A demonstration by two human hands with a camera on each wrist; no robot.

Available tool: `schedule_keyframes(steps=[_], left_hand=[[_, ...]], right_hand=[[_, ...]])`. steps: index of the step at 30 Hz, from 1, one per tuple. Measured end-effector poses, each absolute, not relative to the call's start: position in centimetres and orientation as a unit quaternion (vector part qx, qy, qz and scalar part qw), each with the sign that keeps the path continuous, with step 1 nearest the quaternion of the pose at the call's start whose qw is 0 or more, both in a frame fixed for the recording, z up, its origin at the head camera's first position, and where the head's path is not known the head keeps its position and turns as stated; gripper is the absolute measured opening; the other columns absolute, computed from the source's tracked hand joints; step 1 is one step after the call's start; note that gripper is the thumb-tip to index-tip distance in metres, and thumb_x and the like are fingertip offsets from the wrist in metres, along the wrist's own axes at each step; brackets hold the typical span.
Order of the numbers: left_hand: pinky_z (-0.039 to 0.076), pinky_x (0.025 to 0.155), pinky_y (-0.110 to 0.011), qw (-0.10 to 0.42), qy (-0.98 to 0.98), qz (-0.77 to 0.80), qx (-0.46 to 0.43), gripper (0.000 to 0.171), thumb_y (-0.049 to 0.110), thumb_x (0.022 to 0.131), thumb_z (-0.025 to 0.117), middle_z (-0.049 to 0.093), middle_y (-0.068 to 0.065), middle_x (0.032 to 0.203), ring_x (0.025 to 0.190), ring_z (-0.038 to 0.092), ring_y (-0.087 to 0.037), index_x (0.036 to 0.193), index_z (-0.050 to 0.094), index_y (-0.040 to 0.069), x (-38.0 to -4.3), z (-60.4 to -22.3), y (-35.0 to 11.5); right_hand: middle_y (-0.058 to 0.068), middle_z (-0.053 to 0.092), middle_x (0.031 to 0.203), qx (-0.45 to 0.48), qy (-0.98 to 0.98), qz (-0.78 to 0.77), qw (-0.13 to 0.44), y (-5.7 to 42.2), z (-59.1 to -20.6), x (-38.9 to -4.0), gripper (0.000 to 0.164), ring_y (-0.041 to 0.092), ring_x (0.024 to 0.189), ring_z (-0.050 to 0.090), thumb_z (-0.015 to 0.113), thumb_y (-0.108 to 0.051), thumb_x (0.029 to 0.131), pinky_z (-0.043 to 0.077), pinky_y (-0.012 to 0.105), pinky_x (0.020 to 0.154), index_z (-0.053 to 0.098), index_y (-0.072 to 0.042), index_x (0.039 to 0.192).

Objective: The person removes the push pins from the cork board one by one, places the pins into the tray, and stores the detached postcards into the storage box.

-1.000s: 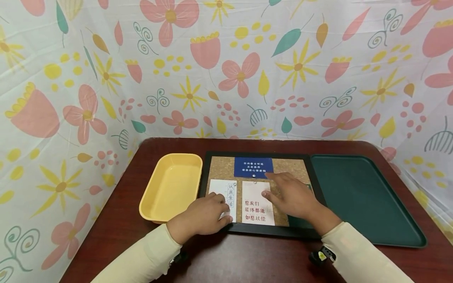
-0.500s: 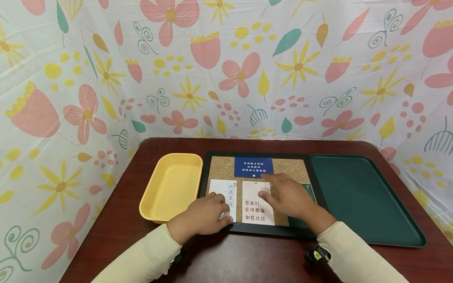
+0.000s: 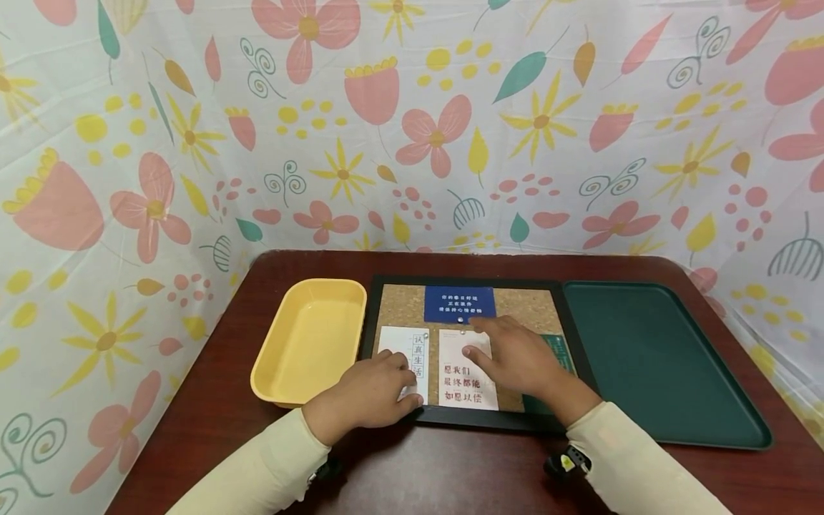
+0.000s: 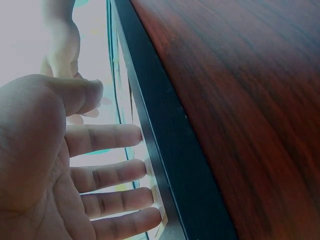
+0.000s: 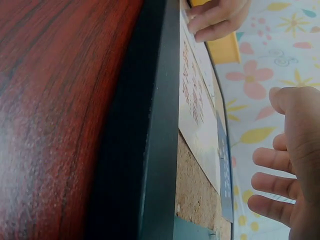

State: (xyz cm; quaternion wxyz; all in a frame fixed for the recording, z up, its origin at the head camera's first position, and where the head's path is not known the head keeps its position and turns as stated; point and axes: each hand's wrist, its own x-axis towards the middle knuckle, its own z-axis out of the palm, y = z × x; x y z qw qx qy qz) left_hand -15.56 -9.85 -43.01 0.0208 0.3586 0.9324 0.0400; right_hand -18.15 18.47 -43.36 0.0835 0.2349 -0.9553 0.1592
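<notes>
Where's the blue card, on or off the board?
On: the blue card lies over the cork, a pin at its lower edge.

Floral cloth point(image 3: 412, 129) backs a table point(image 3: 476, 468) bearing 1 yellow tub point(image 3: 312, 343) and 1 green tray point(image 3: 663, 365).

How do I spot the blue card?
On the dark red table, find the black-framed cork board between the yellow basin and green tray. The blue card sits near its far edge. It's the only blue one, wider than tall, unlike the white card and pink card.
</notes>
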Motion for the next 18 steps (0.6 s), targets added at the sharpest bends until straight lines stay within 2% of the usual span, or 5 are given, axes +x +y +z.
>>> schedule_keyframes(steps=[14,18], left_hand=[[0.053,0.077,-0.035,0.023,0.933,0.039,0.357,0.031,0.048,0.096,0.066,0.065,0.0,0.107,0.094,0.059,-0.016,0.103,0.078,0.021,-15.7,-42.9,-9.8],[0.053,0.077,-0.035,0.025,0.933,0.039,0.357,0.031,0.048,0.096,0.066,0.065,0.001,0.107,0.094,0.059,-0.017,0.103,0.078,0.021,-15.7,-43.0,-9.8]], right_hand=[[0.013,0.063,0.136,0.218,-0.96,0.162,0.07,17.7,-43.3,-18.3,0.06,0.034,0.125,0.058,0.063,-0.051,0.099,0.049,0.057,0.096,0.06,-0.01,0.142],[0.01,0.067,0.129,0.218,-0.96,0.164,0.07,17.3,-43.3,-18.4,0.06,0.033,0.123,0.06,0.063,-0.051,0.099,0.05,0.056,0.094,0.06,-0.01,0.142]])
